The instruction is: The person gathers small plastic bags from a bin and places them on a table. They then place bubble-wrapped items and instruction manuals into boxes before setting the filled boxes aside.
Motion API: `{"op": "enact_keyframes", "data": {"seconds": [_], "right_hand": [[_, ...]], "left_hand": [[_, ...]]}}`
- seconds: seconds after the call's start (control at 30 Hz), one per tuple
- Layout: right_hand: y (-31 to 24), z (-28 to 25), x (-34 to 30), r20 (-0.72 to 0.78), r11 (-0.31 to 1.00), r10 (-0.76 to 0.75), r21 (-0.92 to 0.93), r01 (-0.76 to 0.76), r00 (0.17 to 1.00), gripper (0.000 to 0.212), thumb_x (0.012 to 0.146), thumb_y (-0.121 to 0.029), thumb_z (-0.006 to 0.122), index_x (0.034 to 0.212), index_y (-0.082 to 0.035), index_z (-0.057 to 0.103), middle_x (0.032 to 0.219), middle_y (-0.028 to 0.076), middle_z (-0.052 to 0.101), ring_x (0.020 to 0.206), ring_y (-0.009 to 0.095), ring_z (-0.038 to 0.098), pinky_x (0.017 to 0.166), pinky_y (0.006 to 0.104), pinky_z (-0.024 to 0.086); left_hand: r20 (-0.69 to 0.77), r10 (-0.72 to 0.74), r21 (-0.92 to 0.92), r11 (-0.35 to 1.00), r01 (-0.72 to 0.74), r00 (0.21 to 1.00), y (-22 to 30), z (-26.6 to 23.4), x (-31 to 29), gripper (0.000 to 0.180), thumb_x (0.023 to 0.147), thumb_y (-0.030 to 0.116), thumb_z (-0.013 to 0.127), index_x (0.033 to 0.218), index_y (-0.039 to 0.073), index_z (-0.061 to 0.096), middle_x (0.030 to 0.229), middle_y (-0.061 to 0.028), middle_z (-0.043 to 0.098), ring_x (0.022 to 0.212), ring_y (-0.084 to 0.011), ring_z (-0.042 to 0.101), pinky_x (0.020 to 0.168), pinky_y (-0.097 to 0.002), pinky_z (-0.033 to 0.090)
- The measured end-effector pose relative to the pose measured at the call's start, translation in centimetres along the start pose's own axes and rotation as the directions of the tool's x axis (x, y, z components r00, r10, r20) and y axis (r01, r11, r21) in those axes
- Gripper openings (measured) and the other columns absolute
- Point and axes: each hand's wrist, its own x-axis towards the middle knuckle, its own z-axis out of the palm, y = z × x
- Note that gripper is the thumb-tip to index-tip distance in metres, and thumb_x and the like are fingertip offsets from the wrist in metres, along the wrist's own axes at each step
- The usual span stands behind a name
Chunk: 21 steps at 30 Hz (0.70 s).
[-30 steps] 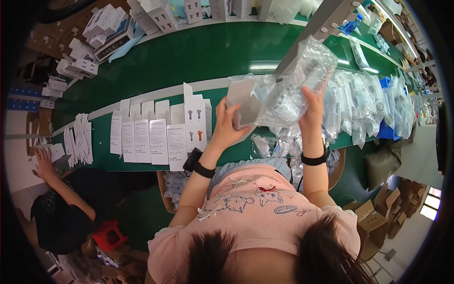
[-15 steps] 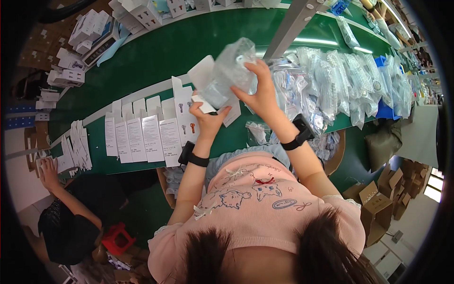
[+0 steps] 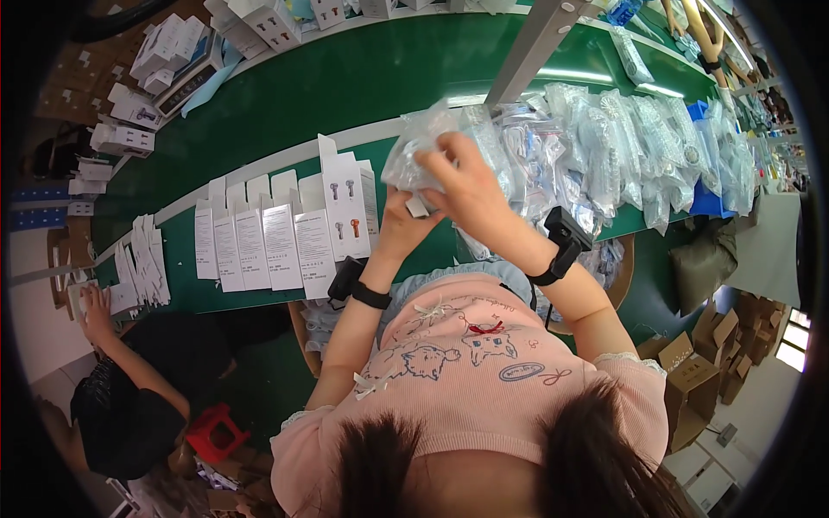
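Note:
My left hand [image 3: 400, 229] is closed around a small white carton [image 3: 417, 207], most of which my fingers and the bag hide. Just above it, my right hand [image 3: 471, 186] grips a clear plastic bag [image 3: 413, 155] with its fingers pressed into the film. The bag's lower end meets the carton's top; how far it sits inside cannot be made out. Left of my hands, several white cartons [image 3: 281, 246] with raised flaps line the bench edge. The nearest one [image 3: 345, 207] has pictures of small handheld devices on its side.
Many filled clear bags [image 3: 604, 155] lie heaped to the right on the green bench [image 3: 345, 78], beside a metal post [image 3: 535, 52]. Folded white cartons [image 3: 142, 263] sit at the left. There, a co-worker's hand [image 3: 95, 315] touches the bench end. Brown boxes [image 3: 691, 380] stand on the right floor.
The bag has come down and left in my right hand, against the carton. The carton's raised flap, visible before, is now hidden. My left hand has shifted slightly right.

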Motion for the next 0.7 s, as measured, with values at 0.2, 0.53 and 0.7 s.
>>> {"op": "enact_keyframes", "data": {"seconds": [0.2,0.53,0.7], "right_hand": [[3.5,0.2,-5.3,0.031,0.968,-0.219,-0.121,0.221,0.975,0.047,0.063,-0.007,0.067,0.107,-0.01,0.052,0.104,0.014,0.045,0.084,0.028,0.051,0.065,0.0303,0.045],[7.4,4.4,-14.2,0.67,0.94,0.308,-0.325,-0.107,0.675,0.048,0.063,-0.008,0.066,0.108,-0.011,0.05,0.104,0.013,0.047,0.08,0.028,0.056,0.064,0.0344,0.048],[7.7,3.0,-12.2,0.627,0.987,0.151,-0.047,-0.157,0.764,0.047,0.062,-0.004,0.067,0.106,-0.011,0.052,0.099,0.012,0.05,0.076,0.028,0.056,0.063,0.0363,0.047]], "left_hand": [[-0.172,0.122,-0.009,0.992,-0.125,0.978,-1.7,-0.8,-1.5,0.076,0.056,0.008,0.08,0.098,0.013,0.017,0.131,-0.0241,0.022,0.114,-0.0363,0.037,0.094,-0.0379,0.034],[-0.231,0.092,0.097,0.993,-0.071,0.969,-1.1,-2.0,-1.2,0.073,0.059,0.013,0.079,0.102,0.012,0.02,0.129,-0.0237,0.025,0.112,-0.0334,0.038,0.091,-0.0377,0.034],[-0.167,-0.08,0.172,0.979,0.109,0.983,2.3,-4.2,0.2,0.051,0.061,0.015,0.077,0.097,0.005,0.042,0.12,-0.0189,0.037,0.105,-0.0286,0.044,0.085,-0.0351,0.037]]}}
